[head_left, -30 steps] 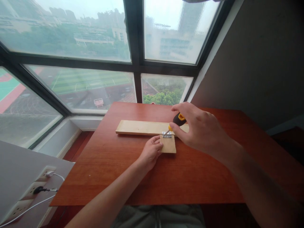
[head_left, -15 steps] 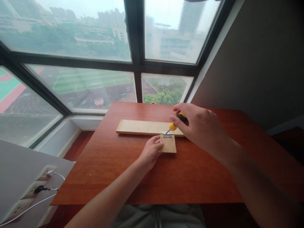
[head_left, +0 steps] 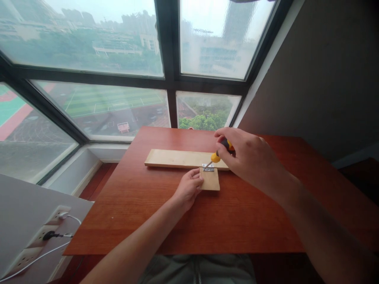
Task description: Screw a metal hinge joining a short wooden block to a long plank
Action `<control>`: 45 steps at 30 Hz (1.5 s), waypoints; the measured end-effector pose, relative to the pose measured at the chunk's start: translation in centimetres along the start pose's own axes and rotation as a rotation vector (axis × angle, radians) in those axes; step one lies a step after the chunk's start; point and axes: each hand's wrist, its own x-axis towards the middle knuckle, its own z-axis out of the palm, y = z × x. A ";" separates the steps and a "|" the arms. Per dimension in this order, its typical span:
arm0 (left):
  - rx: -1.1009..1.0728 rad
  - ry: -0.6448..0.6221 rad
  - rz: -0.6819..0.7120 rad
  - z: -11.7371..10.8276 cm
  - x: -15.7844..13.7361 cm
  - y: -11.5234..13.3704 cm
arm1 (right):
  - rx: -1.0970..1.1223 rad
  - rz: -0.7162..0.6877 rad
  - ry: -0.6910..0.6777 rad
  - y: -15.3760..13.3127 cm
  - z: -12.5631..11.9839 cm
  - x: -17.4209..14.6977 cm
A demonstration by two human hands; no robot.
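My right hand (head_left: 247, 152) is closed around the yellow and black handle of a screwdriver (head_left: 215, 157). The screwdriver leans down to the left, its tip at the near left part of a silver metal hinge (head_left: 208, 168). That hinge spans a small square wooden board (head_left: 211, 182) and a long pale wooden plank (head_left: 174, 157) behind it. My left hand (head_left: 191, 185) grips the small board by its left edge, thumb on top. Any screw under the tip is too small to make out. My right hand hides the plank's right end.
The reddish-brown wooden table (head_left: 124, 225) carries all of this. Large windows (head_left: 118, 98) stand behind it, and a grey wall (head_left: 314, 86) rises at the right. Wall sockets (head_left: 40, 236) with plugged-in cables sit beyond the table's left edge.
The fingers of my right hand have shifted slightly around the screwdriver handle, the thumb having moved a little up and right. My left hand, the board and the plank look unmoved.
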 end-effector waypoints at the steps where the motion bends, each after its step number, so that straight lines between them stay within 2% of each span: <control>1: -0.001 0.003 0.001 0.0 0.0 0.0 | 0.014 -0.011 0.000 0.0 -0.1 0.0; 5: -0.015 0.008 0.007 0.1 -0.1 0.0 | 0.023 -0.055 -0.017 -0.1 -0.4 -0.2; 11: -0.021 0.011 0.003 0.2 -0.2 0.1 | -0.014 0.010 -0.017 0.0 -0.1 0.1; 18: -0.014 -0.003 0.010 0.1 -0.2 0.1 | 0.046 -0.058 -0.007 -0.1 -0.4 -0.1; 24: -0.004 -0.014 0.003 0.0 -0.1 0.1 | -0.011 -0.001 0.001 -0.1 -0.1 0.1; 30: -0.013 -0.016 0.006 0.1 -0.1 0.2 | 0.072 -0.052 -0.012 0.0 -0.2 -0.1; 37: -0.022 -0.016 0.001 0.0 0.0 0.1 | 0.038 -0.019 0.000 0.0 0.0 0.1; 45: -0.029 -0.022 0.001 0.0 -0.1 0.1 | 0.056 -0.063 0.015 -0.3 -0.2 -0.1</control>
